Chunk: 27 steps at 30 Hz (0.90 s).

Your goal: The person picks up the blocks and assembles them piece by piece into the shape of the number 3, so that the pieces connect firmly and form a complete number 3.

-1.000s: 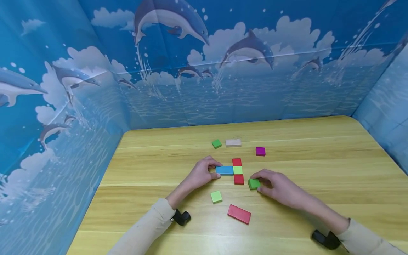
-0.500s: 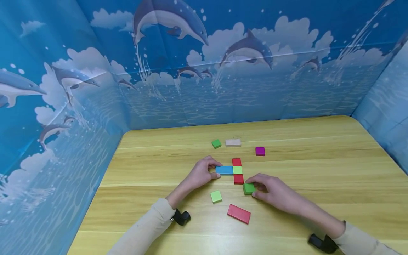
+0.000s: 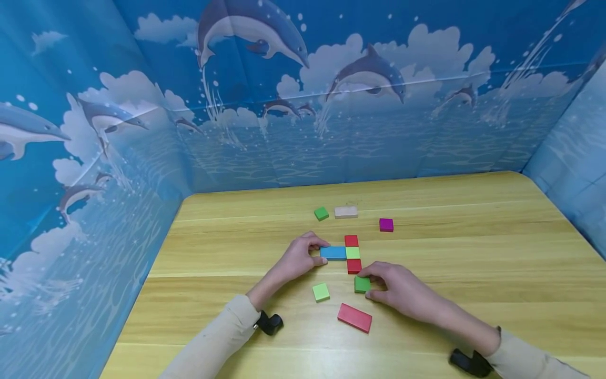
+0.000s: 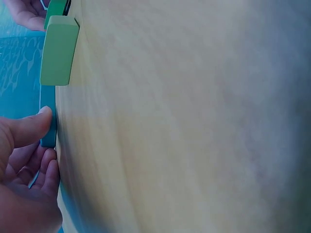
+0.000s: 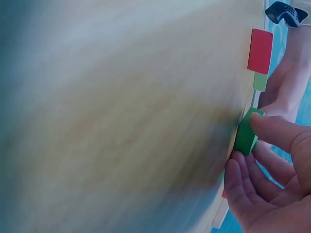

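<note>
My left hand (image 3: 297, 258) holds the left end of a blue rectangular block (image 3: 335, 253) between thumb and fingers. The block's right end meets a light green square block (image 3: 353, 252), which sits between two red blocks, a far red block (image 3: 351, 240) and a near red block (image 3: 354, 266). Just in front of the near red one, my right hand (image 3: 401, 289) pinches a dark green block (image 3: 362, 285) by its right side. In the right wrist view, thumb and fingers lie on opposite sides of the dark green block (image 5: 247, 131).
A loose light green block (image 3: 321, 292) and a pinkish-red rectangular block (image 3: 354, 318) lie nearer the front. Toward the back are a small green block (image 3: 321, 213), a pale block (image 3: 346, 212) and a purple block (image 3: 386, 225). Dolphin-print curtains (image 3: 293, 147) border the wooden table (image 3: 473, 226).
My right hand has slid the dark green block left and toward the front, from the right of the near red block to just before it. The left hand stays put on the blue block.
</note>
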Available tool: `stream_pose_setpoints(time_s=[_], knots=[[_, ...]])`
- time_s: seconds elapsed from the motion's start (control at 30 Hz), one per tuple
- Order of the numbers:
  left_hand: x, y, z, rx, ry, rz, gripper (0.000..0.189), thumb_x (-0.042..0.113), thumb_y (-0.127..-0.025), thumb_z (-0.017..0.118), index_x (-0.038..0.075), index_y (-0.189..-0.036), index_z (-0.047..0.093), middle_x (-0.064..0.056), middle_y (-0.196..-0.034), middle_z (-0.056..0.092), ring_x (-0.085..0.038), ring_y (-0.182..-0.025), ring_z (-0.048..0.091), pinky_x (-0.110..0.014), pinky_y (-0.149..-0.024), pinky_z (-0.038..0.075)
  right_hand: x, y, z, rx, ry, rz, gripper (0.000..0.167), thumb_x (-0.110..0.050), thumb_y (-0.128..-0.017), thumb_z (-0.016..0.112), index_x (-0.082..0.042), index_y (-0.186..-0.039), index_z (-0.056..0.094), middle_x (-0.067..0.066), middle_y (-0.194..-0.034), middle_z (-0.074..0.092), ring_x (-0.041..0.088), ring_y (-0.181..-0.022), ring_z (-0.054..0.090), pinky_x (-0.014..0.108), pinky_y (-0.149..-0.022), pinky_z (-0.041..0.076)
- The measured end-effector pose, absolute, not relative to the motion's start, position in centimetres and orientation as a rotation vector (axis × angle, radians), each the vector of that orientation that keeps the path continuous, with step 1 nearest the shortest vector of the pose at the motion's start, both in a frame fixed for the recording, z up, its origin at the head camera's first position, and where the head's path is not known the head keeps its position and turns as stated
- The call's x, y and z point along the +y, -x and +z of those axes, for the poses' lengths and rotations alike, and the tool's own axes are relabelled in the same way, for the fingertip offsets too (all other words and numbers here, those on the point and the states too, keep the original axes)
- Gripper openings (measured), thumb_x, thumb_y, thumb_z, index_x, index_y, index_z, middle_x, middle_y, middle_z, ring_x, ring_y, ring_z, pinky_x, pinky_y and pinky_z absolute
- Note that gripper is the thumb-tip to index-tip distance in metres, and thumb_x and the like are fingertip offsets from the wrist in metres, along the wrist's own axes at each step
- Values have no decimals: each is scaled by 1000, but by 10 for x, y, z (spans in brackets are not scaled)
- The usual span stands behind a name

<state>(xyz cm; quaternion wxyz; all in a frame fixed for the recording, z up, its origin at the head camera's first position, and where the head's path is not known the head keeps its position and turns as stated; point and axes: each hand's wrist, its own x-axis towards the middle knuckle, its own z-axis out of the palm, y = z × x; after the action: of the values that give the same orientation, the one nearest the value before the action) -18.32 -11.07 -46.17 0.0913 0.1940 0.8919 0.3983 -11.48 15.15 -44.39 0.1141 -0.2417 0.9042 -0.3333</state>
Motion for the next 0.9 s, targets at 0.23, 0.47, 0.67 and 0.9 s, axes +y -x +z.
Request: stream_pose_setpoints(time_s=[0.23, 0.47, 0.67, 0.9], knots=[[-111, 183, -463, 2656, -575, 1183, 29, 8, -85, 78, 9, -113, 73, 5, -98, 59, -14, -93, 54, -27, -85, 47, 147, 113, -446, 2709, 724, -932, 36, -18, -81, 81, -15, -116, 70, -13, -99, 62, 9, -84, 55, 30, -76, 50], [-111, 183, -463, 2653, -583, 1191, 29, 8, -85, 78, 9, -113, 73, 5, -98, 59, -15, -93, 54, -28, -85, 48, 149, 113, -443, 2661, 655, -992, 33, -25, -84, 80, -18, -115, 70, -13, -100, 62, 9, -87, 56, 32, -78, 51], [-111, 183, -462, 2649, -575, 1197, 29, 8, -85, 77, 9, -113, 73, 5, -99, 59, -15, -93, 54, -28, -85, 48, 150, 113, -442, 2673, 692, -1012, 25, -17, -87, 76, -19, -112, 72, -13, -100, 63, 7, -87, 58, 30, -79, 52], [-111, 183, -462, 2650, -575, 1199, 29, 7, -85, 77, 9, -113, 73, 5, -98, 59, -15, -93, 54, -28, -85, 48, 147, 115, -444, 2680, 710, -1012, 24, -18, -86, 78, -21, -109, 73, -13, -99, 62, 9, -84, 55, 27, -75, 51]])
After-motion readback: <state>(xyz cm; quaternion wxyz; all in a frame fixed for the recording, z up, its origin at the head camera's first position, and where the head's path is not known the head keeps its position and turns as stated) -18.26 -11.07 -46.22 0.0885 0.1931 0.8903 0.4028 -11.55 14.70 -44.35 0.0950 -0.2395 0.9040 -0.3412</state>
